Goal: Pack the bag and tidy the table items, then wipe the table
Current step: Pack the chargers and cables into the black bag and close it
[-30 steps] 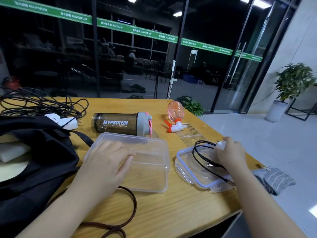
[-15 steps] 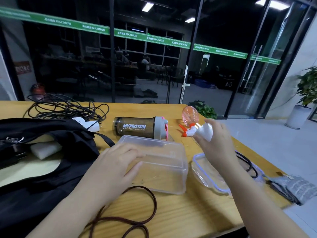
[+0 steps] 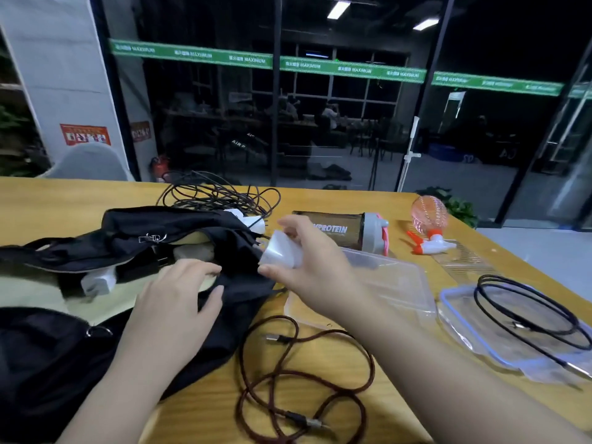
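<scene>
An open black bag (image 3: 134,238) lies on the left of the wooden table (image 3: 48,200). My left hand (image 3: 179,299) rests on the bag's near edge with its fingers spread and bent over the fabric. My right hand (image 3: 307,270) holds a white charger plug (image 3: 278,251) just right of the bag's opening, above the clear plastic box (image 3: 397,283). Another white plug (image 3: 96,282) lies inside the bag. A dark red braided cable (image 3: 304,379) lies loose in front of me.
A brown shaker bottle (image 3: 349,230) lies on its side behind the box. A pink spray bottle (image 3: 429,222) lies to its right. A black cable (image 3: 525,309) rests on the box lid (image 3: 464,328) at right. Tangled black cords (image 3: 217,195) sit behind the bag.
My right hand carried the white plug leftward from the lid, over the box, to the bag's opening. My left hand left the clear box and came down on the bag. The view turned left.
</scene>
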`<action>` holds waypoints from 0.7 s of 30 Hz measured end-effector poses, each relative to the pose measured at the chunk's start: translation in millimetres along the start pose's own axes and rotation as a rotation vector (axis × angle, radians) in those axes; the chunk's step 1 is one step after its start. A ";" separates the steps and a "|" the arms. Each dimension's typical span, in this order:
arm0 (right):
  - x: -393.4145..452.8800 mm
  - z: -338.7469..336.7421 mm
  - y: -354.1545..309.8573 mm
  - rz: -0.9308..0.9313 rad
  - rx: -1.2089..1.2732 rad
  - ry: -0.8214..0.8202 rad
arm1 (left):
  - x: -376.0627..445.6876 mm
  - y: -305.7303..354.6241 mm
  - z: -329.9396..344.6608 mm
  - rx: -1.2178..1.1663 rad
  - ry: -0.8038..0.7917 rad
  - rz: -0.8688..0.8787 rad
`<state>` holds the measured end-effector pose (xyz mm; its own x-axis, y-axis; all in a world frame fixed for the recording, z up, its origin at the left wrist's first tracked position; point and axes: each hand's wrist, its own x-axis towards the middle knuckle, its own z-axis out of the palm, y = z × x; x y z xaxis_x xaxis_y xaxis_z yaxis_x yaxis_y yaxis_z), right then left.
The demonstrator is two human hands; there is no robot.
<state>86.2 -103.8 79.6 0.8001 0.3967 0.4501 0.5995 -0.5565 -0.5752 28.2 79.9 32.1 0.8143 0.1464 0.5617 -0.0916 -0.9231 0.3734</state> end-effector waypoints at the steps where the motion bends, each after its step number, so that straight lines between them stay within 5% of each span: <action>1: 4.3 9.4 -3.5 -0.007 0.000 -0.029 | -3.2 -3.3 -2.2 -0.017 0.020 -0.032; 8: 23.2 71.7 -25.9 0.038 0.024 -0.153 | -23.8 -16.1 -1.4 -0.318 0.218 -0.363; 21: 44.2 118.2 -14.8 -0.032 -0.214 -0.308 | -24.4 -17.8 5.2 -0.284 0.200 -0.346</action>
<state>115.3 8.2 27.3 0.7696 0.5993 0.2202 0.6323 -0.6675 -0.3933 12.9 90.9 7.9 0.7014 0.5183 0.4894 -0.0108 -0.6787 0.7343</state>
